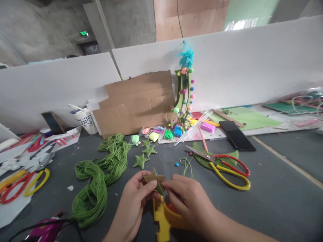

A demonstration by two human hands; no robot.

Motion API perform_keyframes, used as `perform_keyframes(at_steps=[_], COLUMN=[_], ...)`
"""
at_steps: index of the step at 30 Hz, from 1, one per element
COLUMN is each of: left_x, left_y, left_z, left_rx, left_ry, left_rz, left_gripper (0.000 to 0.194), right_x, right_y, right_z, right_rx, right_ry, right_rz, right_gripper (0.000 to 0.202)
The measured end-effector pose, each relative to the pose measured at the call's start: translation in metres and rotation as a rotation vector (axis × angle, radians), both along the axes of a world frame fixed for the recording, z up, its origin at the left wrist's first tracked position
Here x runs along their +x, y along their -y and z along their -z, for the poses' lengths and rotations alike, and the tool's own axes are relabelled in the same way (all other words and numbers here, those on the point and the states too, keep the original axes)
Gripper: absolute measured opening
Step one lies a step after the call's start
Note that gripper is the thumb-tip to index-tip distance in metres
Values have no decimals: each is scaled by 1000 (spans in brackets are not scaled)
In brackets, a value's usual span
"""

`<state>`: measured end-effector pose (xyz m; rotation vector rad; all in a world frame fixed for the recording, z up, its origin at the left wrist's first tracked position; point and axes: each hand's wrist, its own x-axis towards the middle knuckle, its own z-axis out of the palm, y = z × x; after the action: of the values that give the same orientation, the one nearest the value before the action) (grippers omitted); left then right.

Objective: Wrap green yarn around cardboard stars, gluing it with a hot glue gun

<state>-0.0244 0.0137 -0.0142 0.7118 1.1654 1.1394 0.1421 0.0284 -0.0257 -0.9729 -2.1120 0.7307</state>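
Note:
My left hand (136, 198) grips a small star (153, 178), thumb on its brown cardboard face; green shows at its lower point. The fingers of my right hand (186, 198) are pinched together at the star's right edge. Below the hands lies a yellow plastic tool (163, 220) with an orange part, partly hidden by my right hand. Several green yarn-covered stars (140, 161) lie just beyond. To the left is a loose skein of green yarn (92, 191). A thin green strand (186, 166) curls near a small blue ball (177, 164).
Red-and-yellow-handled scissors (219, 164) rest on green felt (202, 161) at right, near a black phone (237, 135). A decorated green stand (183, 90) and cardboard (136, 107) stand at the back. More scissors (22, 185) and a purple corded tool (45, 230) lie left.

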Motion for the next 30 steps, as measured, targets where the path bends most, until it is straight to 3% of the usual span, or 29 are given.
perform_keyframes(at_steps=[10, 14, 17, 19, 23, 30], left_x=[1, 4, 5, 4, 2, 2], left_y=[0, 2, 5, 5, 3, 7], left_z=[0, -9, -13, -14, -12, -14], left_rx=[104, 145, 182, 157, 58, -16], left_ry=[-381, -624, -743, -656, -289, 81], left_rz=[1, 8, 73, 148, 280, 333], left_gripper=[14, 10, 7, 8, 14, 19], right_x=[-7, -6, -1, 4, 11, 17], right_y=[7, 7, 4, 0, -5, -5], right_z=[3, -7, -14, -20, -33, -46], right_rx=[181, 123, 27, -38, -109, -53], right_ry=[115, 93, 130, 136, 146, 29], right_rz=[27, -74, -74, -71, -68, -112], right_gripper=[17, 18, 15, 12, 10, 8])
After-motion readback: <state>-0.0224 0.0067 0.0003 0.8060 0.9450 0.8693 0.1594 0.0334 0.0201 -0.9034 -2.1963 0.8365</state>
